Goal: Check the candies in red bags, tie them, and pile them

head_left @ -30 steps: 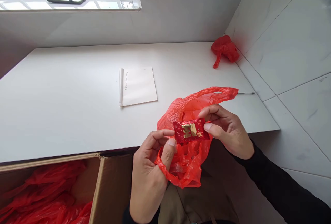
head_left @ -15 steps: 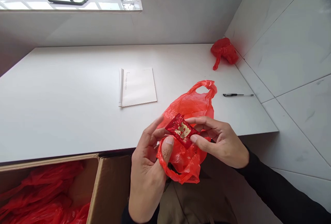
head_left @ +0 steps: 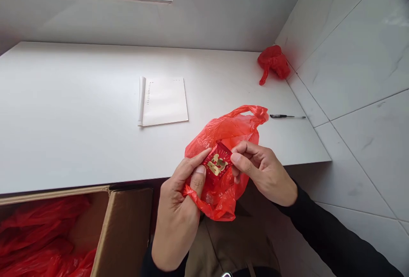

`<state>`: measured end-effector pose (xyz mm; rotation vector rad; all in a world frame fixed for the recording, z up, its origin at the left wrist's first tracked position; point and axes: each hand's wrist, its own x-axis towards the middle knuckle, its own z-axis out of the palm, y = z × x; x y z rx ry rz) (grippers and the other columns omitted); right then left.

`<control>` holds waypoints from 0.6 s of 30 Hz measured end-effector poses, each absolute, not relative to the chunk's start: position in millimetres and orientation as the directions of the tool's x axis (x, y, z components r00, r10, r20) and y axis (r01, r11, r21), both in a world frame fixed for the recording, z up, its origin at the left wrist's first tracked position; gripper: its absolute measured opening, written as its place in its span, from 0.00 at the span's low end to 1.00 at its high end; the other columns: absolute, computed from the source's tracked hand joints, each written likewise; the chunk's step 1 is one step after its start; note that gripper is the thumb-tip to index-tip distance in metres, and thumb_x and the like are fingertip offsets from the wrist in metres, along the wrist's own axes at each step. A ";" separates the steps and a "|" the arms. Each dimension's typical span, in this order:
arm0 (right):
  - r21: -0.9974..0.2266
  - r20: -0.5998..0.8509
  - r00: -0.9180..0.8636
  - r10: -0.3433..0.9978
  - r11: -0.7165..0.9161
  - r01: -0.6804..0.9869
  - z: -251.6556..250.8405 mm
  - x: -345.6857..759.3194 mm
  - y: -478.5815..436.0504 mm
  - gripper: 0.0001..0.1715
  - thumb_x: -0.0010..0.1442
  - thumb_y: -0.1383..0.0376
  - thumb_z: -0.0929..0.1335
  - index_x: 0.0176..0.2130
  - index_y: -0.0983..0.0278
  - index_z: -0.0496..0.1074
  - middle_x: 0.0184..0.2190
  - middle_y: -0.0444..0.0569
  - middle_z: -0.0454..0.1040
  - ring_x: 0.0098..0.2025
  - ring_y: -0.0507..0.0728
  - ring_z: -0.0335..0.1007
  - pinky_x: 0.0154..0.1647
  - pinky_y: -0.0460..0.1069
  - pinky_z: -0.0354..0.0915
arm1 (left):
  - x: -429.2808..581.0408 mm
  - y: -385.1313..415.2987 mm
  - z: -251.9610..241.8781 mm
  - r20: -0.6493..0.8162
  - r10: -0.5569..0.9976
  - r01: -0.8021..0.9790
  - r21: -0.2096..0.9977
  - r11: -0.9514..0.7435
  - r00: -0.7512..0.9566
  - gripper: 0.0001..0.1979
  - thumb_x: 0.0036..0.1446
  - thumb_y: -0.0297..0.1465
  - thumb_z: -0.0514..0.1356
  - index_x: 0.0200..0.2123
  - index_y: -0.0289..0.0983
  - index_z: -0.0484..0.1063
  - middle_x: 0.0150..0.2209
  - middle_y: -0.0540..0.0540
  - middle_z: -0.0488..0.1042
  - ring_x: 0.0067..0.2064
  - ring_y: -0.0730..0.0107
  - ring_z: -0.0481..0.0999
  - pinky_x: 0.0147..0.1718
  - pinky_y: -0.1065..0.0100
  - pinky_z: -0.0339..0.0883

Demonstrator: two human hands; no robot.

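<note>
Watching remotely, I see the left hand (head_left: 180,206) and the right hand (head_left: 266,175) each pinching one side of a small red packet (head_left: 217,163), held just over the red plastic bag (head_left: 225,191), near the front edge of the white table (head_left: 96,136).

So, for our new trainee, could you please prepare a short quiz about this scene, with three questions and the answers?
1. True or false: the pen lies to the right of the notebook in the picture.
2. Which thing does the right hand pinch?
a) the phone
b) the small red packet
c) the pen
3. Fill in: crumpled red plastic lies inside the ____ at the lower left of the picture.

Key: 1. True. 2. b. 3. Cardboard box.
</note>
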<state>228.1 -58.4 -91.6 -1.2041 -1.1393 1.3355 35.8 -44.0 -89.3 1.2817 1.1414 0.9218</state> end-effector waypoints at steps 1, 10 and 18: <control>-0.993 -0.100 -0.048 0.994 -0.103 -0.065 -91.8 229.6 -58.4 0.14 0.70 0.58 0.68 0.34 0.64 0.71 0.24 0.40 0.71 0.26 0.48 0.68 0.31 0.43 0.68 | 36.1 -44.0 -88.8 -0.134 0.965 0.069 0.990 0.122 0.225 0.14 0.67 0.38 0.61 0.53 0.45 0.78 0.47 0.49 0.78 0.47 0.69 0.77 0.46 0.73 0.70; -0.972 -0.178 -0.127 0.976 -0.195 -0.128 -93.1 231.2 -60.4 0.15 0.69 0.57 0.69 0.34 0.64 0.69 0.22 0.40 0.71 0.24 0.48 0.67 0.28 0.44 0.69 | 38.8 -40.2 -92.6 -0.267 0.940 -0.164 0.939 0.304 0.215 0.14 0.62 0.40 0.65 0.49 0.41 0.74 0.42 0.46 0.77 0.40 0.66 0.78 0.35 0.71 0.75; -0.935 -0.223 -0.206 0.953 -0.269 -0.232 -97.2 232.2 -59.9 0.16 0.69 0.56 0.69 0.34 0.64 0.69 0.22 0.40 0.72 0.21 0.48 0.67 0.26 0.44 0.68 | 38.5 -38.5 -94.6 -0.254 0.941 -0.188 0.936 0.298 0.225 0.15 0.63 0.39 0.64 0.51 0.42 0.73 0.39 0.48 0.76 0.37 0.70 0.75 0.34 0.72 0.73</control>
